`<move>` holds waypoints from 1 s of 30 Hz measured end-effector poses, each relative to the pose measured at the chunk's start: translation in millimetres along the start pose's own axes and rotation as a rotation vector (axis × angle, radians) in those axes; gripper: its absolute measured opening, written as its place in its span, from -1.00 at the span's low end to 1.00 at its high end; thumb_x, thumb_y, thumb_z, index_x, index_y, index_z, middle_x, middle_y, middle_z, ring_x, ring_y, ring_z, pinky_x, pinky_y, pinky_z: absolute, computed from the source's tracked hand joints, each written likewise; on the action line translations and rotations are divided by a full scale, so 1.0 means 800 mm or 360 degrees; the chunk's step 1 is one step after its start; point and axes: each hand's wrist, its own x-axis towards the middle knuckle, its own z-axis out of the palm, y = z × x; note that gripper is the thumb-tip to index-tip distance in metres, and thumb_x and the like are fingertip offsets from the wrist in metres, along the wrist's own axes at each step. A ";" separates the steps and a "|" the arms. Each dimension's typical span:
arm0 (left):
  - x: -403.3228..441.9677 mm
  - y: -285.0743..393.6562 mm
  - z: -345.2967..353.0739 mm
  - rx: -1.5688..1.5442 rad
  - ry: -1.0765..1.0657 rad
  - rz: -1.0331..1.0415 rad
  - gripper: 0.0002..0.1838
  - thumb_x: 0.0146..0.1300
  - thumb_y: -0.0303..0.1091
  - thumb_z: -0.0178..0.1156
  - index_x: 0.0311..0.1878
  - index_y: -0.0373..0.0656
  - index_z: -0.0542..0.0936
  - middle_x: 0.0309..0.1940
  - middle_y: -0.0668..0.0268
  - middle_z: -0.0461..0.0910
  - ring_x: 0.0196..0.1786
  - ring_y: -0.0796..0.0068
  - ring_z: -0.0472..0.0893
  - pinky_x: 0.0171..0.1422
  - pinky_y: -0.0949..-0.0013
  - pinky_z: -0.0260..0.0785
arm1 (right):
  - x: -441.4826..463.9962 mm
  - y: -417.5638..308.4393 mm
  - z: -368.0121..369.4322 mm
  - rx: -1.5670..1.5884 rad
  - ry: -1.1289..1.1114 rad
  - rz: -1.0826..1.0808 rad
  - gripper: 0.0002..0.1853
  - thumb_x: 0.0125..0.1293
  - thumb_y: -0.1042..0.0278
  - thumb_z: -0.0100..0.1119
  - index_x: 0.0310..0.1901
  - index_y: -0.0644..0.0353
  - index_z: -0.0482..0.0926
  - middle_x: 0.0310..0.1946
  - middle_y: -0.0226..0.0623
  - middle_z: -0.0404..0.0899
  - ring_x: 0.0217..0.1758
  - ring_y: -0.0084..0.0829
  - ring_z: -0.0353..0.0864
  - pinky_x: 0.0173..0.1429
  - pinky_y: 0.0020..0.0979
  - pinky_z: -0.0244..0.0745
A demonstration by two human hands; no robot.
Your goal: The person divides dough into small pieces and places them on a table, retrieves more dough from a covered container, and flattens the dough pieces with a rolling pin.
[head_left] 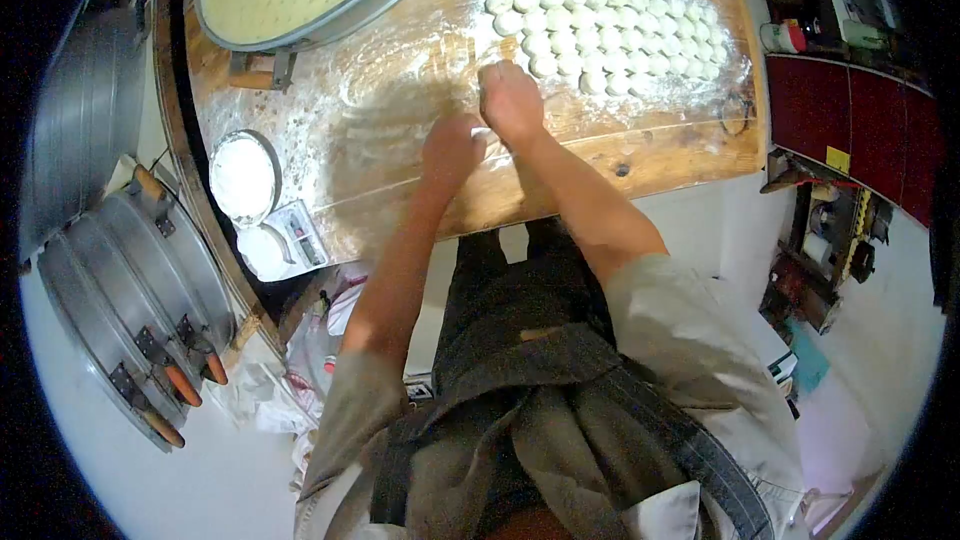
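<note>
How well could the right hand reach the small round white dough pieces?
Likely yes: the right hand is close beside these dough pieces, with only floured brown wooden tabletop visible between.

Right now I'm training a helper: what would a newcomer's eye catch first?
The rows of pale dough pieces at the upper right stand out first. Then comes the big round metal tray, upper left, and the left hand and right hand close together just above centre.
</note>
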 end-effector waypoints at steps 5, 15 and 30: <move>0.003 -0.071 0.032 0.0149 0.0036 0.0037 -0.83 0.07 -0.30 0.33 -0.34 -0.19 0.67 -0.33 0.14 0.68 -0.21 0.02 0.65 -0.01 0.04 0.49 | -0.066 0.001 -0.049 -0.0092 -0.0370 -0.0067 -0.87 0.24 0.40 0.04 -0.26 0.17 0.58 -0.32 -0.04 0.54 -0.18 -0.02 0.58 -0.16 -0.01 0.44; 0.029 -0.020 0.004 -0.0085 -0.0019 -0.0054 -0.71 0.04 -0.45 0.30 -0.11 -0.20 0.72 -0.21 -0.01 0.69 -0.16 -0.11 0.63 0.04 -0.01 0.47 | -0.007 -0.013 -0.007 -0.0041 -0.0056 -0.0050 -0.89 0.18 0.40 0.07 -0.40 0.19 0.57 -0.39 -0.04 0.53 -0.21 0.02 0.56 -0.17 -0.02 0.42; -0.005 -0.052 0.009 -0.0852 0.0261 -0.0620 -0.80 0.23 -0.42 0.31 -0.08 -0.19 0.73 -0.21 0.05 0.74 -0.20 0.06 0.72 -0.04 0.19 0.53 | -0.042 -0.020 -0.035 0.0062 -0.0127 -0.0165 -0.92 0.17 0.53 0.11 -0.29 0.18 0.50 -0.42 -0.06 0.48 -0.26 0.03 0.51 -0.15 -0.04 0.42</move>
